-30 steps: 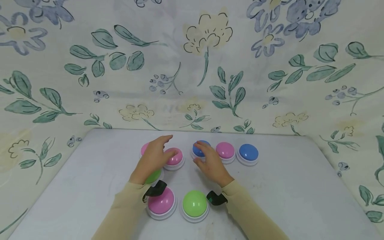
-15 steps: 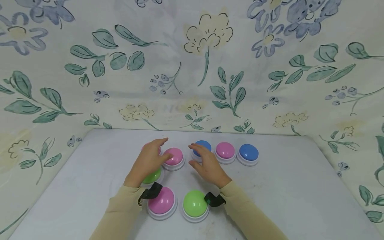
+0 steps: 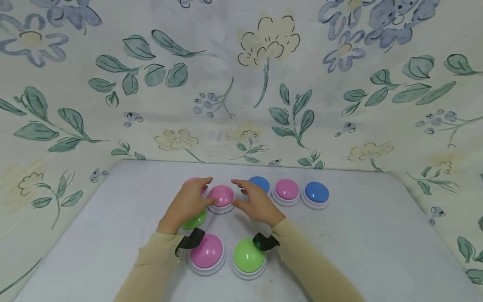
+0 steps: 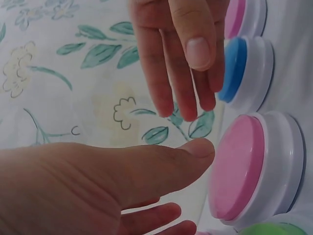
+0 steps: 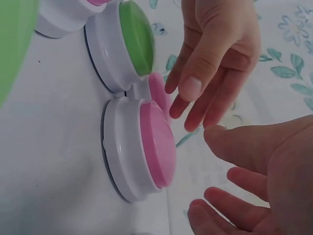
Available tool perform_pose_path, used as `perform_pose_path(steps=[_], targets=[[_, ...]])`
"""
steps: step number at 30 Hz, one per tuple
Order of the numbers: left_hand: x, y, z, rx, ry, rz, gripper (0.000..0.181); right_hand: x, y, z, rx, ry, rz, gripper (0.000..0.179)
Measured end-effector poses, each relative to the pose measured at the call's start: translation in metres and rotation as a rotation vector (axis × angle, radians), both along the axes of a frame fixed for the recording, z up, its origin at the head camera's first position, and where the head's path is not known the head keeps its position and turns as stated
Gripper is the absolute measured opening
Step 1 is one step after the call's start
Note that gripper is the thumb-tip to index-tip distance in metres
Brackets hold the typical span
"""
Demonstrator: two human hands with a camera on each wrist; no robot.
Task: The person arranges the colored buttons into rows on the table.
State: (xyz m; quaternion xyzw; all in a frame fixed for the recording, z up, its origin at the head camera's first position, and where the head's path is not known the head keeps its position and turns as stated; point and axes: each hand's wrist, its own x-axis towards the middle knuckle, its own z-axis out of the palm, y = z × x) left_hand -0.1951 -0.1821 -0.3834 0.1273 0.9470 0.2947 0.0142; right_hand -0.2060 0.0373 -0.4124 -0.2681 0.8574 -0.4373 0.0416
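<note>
In the head view a pink dome button (image 3: 221, 196) on a white round base stands between the two hands. My left hand (image 3: 185, 206) hovers at its left side, fingers spread and loosely bent, thumb near the dome. On the other side hovers my right hand (image 3: 260, 204), fingers pointing toward the same button. The right wrist view shows a gap between this pink dome (image 5: 159, 144) and both hands. Neither hand holds anything. Under the left hand, another pink button (image 3: 191, 180) and a green button (image 3: 196, 220) are partly hidden. The right hand partly covers a blue button (image 3: 259, 184).
Right of the hands stand a pink button (image 3: 286, 189) and a blue button (image 3: 317, 193). Nearer the body are a larger-looking pink button (image 3: 206, 251) and a green button (image 3: 249, 256), beside the wrist straps. Floral cloth (image 3: 226, 84) hangs behind the white table (image 3: 362, 235).
My right hand has moved left, off the blue button and toward the pink one. My left hand has drawn slightly left and back. The head view has shifted a little; the buttons stay in place.
</note>
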Motion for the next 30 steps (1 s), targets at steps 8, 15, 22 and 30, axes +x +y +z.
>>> perform_pose_path(steps=[8, 15, 22, 30], targets=[[-0.002, 0.004, -0.003, -0.044, -0.049, 0.012, 0.062, -0.008, -0.008, 0.003, 0.065, -0.087, -0.005, 0.059], [-0.004, 0.007, -0.008, -0.079, -0.033, -0.007, 0.064, -0.014, -0.017, 0.004, 0.144, -0.142, 0.004, 0.064], [-0.001, 0.011, -0.012, -0.089, 0.002, -0.008, 0.059, -0.019, -0.023, 0.003, 0.235, -0.139, 0.019, 0.066], [0.0, 0.012, -0.015, -0.119, 0.036, -0.004, 0.044, -0.021, -0.031, 0.0, 0.28, -0.056, 0.02, 0.06]])
